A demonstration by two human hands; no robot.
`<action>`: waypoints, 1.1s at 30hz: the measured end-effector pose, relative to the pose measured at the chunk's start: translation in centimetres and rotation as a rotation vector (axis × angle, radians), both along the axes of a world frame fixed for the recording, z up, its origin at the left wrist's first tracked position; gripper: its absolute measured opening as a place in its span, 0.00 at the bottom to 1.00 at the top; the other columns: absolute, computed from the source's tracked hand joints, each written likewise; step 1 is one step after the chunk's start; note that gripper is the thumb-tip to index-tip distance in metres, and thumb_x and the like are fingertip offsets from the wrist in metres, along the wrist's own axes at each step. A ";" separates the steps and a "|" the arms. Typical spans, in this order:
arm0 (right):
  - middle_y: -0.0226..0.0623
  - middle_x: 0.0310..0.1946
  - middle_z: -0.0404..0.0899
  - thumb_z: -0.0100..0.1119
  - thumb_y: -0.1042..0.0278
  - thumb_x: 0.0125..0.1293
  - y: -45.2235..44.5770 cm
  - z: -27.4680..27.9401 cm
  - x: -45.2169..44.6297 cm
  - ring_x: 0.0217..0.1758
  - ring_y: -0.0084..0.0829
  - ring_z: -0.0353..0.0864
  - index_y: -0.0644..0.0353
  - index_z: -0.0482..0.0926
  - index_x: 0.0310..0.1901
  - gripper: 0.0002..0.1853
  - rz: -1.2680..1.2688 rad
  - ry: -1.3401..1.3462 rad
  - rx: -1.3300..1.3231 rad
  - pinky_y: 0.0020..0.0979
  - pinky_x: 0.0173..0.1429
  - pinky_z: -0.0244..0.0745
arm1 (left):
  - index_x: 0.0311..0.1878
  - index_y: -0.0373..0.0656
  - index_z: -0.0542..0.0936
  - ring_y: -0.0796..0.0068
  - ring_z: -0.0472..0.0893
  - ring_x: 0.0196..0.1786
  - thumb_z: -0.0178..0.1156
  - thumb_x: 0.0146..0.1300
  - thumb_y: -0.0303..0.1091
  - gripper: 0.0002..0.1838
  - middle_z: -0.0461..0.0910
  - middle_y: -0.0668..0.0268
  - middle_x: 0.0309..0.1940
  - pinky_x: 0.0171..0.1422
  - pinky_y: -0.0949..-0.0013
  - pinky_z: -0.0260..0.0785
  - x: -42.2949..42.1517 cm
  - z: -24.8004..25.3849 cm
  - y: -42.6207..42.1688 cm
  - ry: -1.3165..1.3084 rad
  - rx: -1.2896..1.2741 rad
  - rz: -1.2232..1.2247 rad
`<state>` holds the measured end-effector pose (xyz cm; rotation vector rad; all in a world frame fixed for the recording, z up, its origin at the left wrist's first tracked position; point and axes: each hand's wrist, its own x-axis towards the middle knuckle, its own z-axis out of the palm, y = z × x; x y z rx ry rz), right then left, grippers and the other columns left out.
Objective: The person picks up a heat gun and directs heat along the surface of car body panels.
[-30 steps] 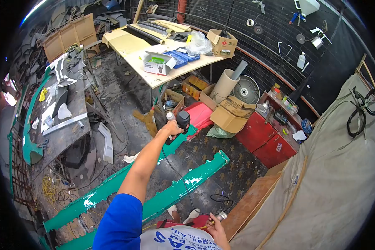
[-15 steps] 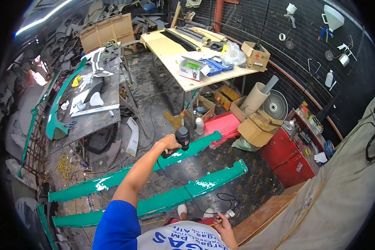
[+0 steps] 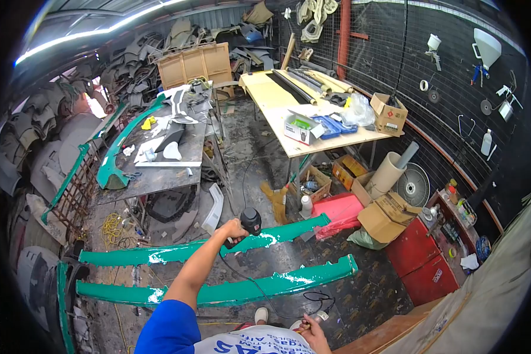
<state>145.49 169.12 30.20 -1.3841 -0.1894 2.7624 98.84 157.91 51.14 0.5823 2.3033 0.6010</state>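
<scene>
My left hand [image 3: 235, 230] is wrapped round the grip of a black corded power tool [image 3: 251, 220]; its rounded end faces up and its exact kind is not clear. The tool is held above the farther of two long green panels [image 3: 200, 252], patched with white. From it, a dark cord [image 3: 245, 274] hangs over the nearer green panel [image 3: 230, 290] and loops by my right side. Low in the view, my right hand [image 3: 314, 330] is closed on a small whitish plug-like piece [image 3: 321, 317], partly hidden by the fingers.
A pale work table [image 3: 265, 97] holds rolls, boxes and a blue tray. Left of it, a dark table [image 3: 177, 174] carries car body parts. A red cabinet [image 3: 422, 253], cardboard box [image 3: 389, 218] and fan [image 3: 413, 186] stand right. A broom [image 3: 274, 200] and white bottle [image 3: 306, 206] stand ahead.
The view has tilted up and turned left, so the room appears shifted down and right. My left hand still holds the tool over the farther panel; my right hand still grips the whitish piece.
</scene>
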 end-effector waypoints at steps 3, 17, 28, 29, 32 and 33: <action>0.30 0.17 0.67 0.65 0.68 0.61 0.0 2.0 0.7 0.20 0.26 0.66 0.57 0.71 0.26 0.12 0.023 0.028 -0.059 0.30 0.30 0.65 | 0.25 0.30 0.82 0.72 0.82 0.21 0.66 0.53 0.39 0.17 0.82 0.60 0.20 0.27 0.68 0.78 0.7 -1.0 0.7 0.059 0.028 0.010; 0.27 0.14 0.63 0.71 0.53 0.55 -0.4 6.4 3.5 0.17 0.28 0.64 0.48 0.69 0.26 0.18 -0.081 0.054 0.131 0.32 0.21 0.63 | 0.28 0.35 0.82 0.66 0.83 0.23 0.67 0.53 0.55 0.26 0.82 0.58 0.18 0.33 0.63 0.76 3.3 0.1 16.2 0.411 0.180 -0.187; 0.29 0.15 0.64 0.71 0.54 0.56 -1.8 4.1 4.4 0.17 0.28 0.66 0.50 0.69 0.27 0.18 -0.157 0.030 0.180 0.34 0.23 0.67 | 0.43 0.27 0.78 0.56 0.85 0.38 0.68 0.48 0.61 0.39 0.84 0.52 0.27 0.48 0.59 0.75 3.9 -2.0 25.5 0.432 0.127 -0.205; 0.30 0.15 0.64 0.71 0.55 0.56 -2.0 3.2 4.4 0.17 0.28 0.66 0.50 0.70 0.28 0.17 -0.150 0.017 0.256 0.34 0.23 0.68 | 0.44 0.28 0.78 0.56 0.85 0.38 0.68 0.48 0.61 0.38 0.84 0.52 0.27 0.48 0.59 0.76 4.1 -2.2 26.0 0.443 0.139 -0.212; 0.33 0.17 0.69 0.69 0.54 0.58 -2.6 1.5 5.2 0.20 0.32 0.72 0.52 0.71 0.27 0.16 -0.170 0.016 0.393 0.37 0.27 0.73 | 0.45 0.26 0.77 0.54 0.84 0.42 0.67 0.49 0.61 0.40 0.83 0.47 0.31 0.50 0.58 0.75 4.0 -3.0 27.0 0.438 0.151 -0.230; 0.33 0.17 0.69 0.69 0.54 0.58 -2.3 0.4 5.3 0.20 0.32 0.72 0.52 0.71 0.27 0.16 -0.163 0.010 0.389 0.37 0.27 0.73 | 0.45 0.23 0.75 0.51 0.83 0.46 0.67 0.49 0.61 0.42 0.82 0.42 0.35 0.51 0.59 0.74 3.8 -3.3 27.3 0.426 0.158 -0.240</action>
